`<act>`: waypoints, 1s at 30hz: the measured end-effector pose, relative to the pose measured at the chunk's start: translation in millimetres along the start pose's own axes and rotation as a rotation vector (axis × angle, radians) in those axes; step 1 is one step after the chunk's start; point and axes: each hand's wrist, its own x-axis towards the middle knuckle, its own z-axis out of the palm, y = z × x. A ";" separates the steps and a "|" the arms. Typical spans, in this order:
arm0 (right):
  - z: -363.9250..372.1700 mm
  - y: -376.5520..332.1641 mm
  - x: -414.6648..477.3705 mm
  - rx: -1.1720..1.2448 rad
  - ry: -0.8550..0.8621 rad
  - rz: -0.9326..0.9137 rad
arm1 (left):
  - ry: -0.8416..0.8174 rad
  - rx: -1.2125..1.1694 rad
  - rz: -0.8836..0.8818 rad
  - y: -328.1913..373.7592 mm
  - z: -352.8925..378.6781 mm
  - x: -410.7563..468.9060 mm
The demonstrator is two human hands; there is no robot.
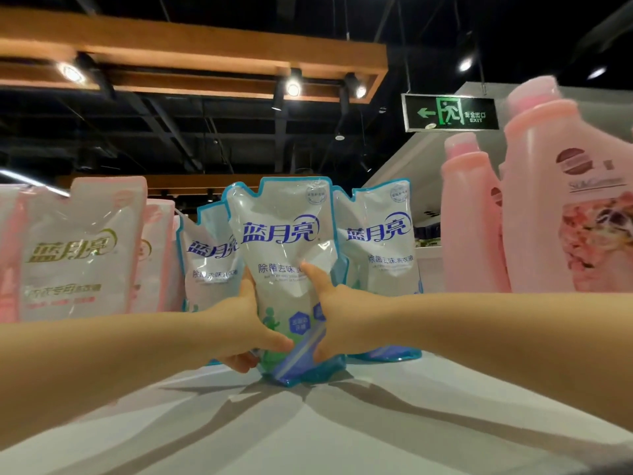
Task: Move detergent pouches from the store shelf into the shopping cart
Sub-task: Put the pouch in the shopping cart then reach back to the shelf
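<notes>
Pickup step here: left hand (239, 323) and right hand (337, 313) both clamped on the front blue pouch (286, 269), bottom on the shelf (342, 423), so next it probably needs lifting clear toward the cart, which isn't in view.

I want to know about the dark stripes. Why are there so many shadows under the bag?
In the head view, several ceiling spotlights each throw their own shadow, so stripes fan across the shelf below the blue pouch held by the left hand and right hand; the wide lens bends the arms.
</notes>
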 end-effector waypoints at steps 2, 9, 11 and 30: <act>-1.5 5.5 8.3 0.013 0.003 -0.003 | 0.016 0.009 -0.010 -2.0 -1.4 7.4; -2.0 11.0 30.6 0.091 -0.044 -0.001 | 0.042 0.035 -0.025 -8.8 -6.6 30.3; -0.7 11.5 35.6 0.114 -0.049 0.008 | 0.043 0.029 -0.016 -9.5 -7.5 36.4; -0.2 6.5 24.5 0.169 0.009 0.094 | -0.115 0.014 0.076 -16.9 -9.3 63.3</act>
